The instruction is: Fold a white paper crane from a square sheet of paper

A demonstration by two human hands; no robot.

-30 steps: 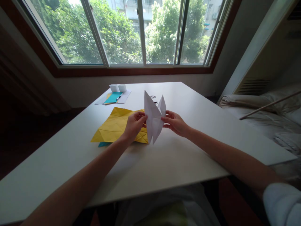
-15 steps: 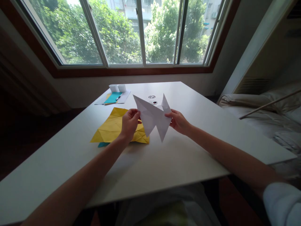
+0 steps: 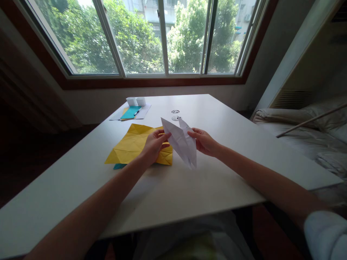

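A white folded paper (image 3: 181,141) with pointed corners is held up above the table, its lower points close together. My left hand (image 3: 155,144) pinches its left edge between thumb and fingers. On the other side my right hand (image 3: 204,141) grips the right edge, thumb on the near face. Behind and below my left hand lies a creased yellow paper sheet (image 3: 128,144), partly covered by that hand. A bit of teal paper (image 3: 119,166) sticks out from under the yellow sheet.
On the white table (image 3: 211,187), a teal paper stack (image 3: 130,112) lies at the back left with a marker pen (image 3: 137,111) on it. Two small white containers (image 3: 136,101) stand behind. Two round markings (image 3: 175,111) show near the middle. A covered couch (image 3: 292,126) is at right.
My hands have drawn closer together, the left moving right. The white paper has folded inward, its spread lower points coming together.
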